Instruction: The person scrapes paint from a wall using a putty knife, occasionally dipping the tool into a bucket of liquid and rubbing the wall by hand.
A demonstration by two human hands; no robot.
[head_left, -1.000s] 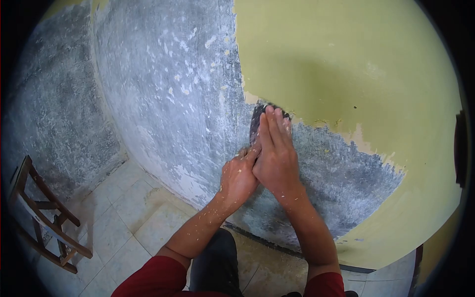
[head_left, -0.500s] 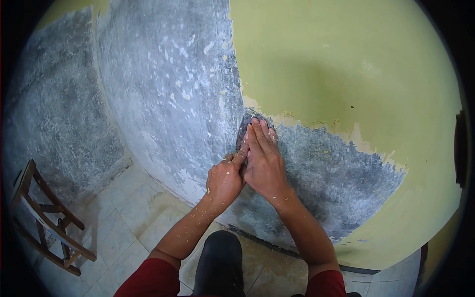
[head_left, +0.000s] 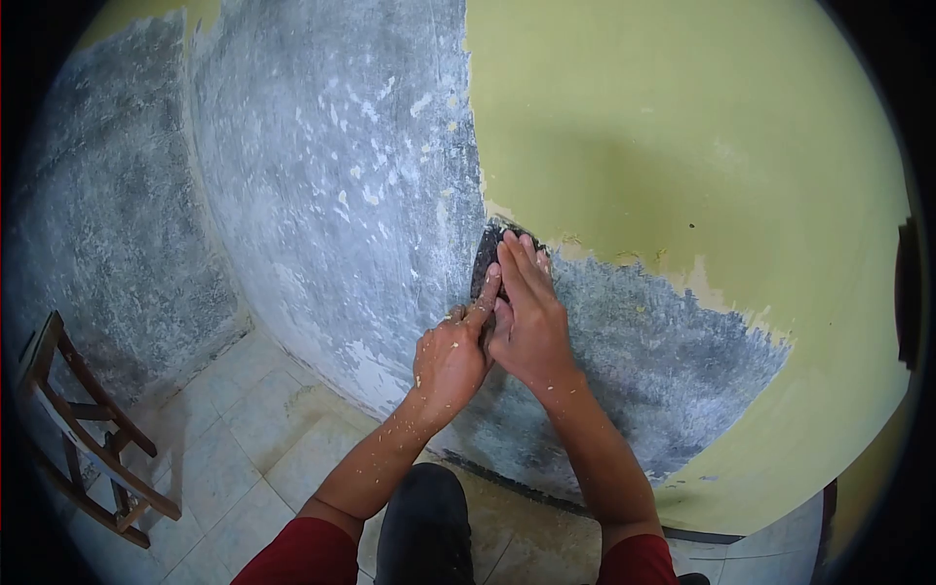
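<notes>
Both hands press a dark flat scraper-like tool [head_left: 485, 255] against the wall, where grey bare plaster [head_left: 643, 361] meets yellow-green paint [head_left: 624, 146]. My left hand [head_left: 454, 356] is closed round the tool's lower part, its index finger stretched up along it. My right hand [head_left: 529, 317] lies over the tool's right side, fingers extended upward and pressed on it. The tool's handle is hidden by the hands. Pale paint flakes dot my left hand and forearm. A jagged edge of paint runs to the right of the tool.
A wooden chair-like frame [head_left: 97, 439] stands at the lower left on the tiled floor [head_left: 229, 439]. Another scraped wall [head_left: 117, 205] meets this one at a corner on the left. My dark-clad knee [head_left: 424, 522] is below my hands. A dark object [head_left: 908, 292] is at the right edge.
Both hands have shifted slightly right against the wall. My right hand's fingers have moved a little, and more of the dark tool shows. The view has shifted slightly.
</notes>
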